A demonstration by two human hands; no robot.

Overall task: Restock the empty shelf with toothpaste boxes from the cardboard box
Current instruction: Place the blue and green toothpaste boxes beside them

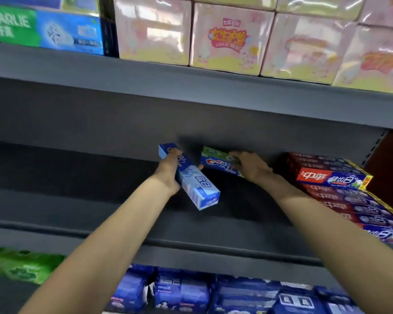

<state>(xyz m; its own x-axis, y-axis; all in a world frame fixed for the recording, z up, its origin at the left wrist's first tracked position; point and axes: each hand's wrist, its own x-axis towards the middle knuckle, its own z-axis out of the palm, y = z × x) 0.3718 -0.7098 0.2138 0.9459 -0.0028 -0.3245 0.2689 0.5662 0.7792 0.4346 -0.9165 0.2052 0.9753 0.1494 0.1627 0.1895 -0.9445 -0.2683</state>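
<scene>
While both hands grip toothpaste boxes, left hand (168,171) blue box (191,184), right hand (251,165) green box (218,162), red stack (340,189) rightward

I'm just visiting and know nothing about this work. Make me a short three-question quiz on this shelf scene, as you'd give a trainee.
1. True or false: both hands hold a toothpaste box.
2. Which box is nearer the red toothpaste stack? A) the light blue toothpaste box B) the green-and-blue toothpaste box
3. Fill in: the shelf above the dark grey shelf carries pink wrapped packs and, at its left end, boxes marked ____.

Key
1. True: the left hand grips the light blue one, tilted; the right hand holds the green-and-blue one far back on the shelf.
2. B
3. DARLIE
</scene>
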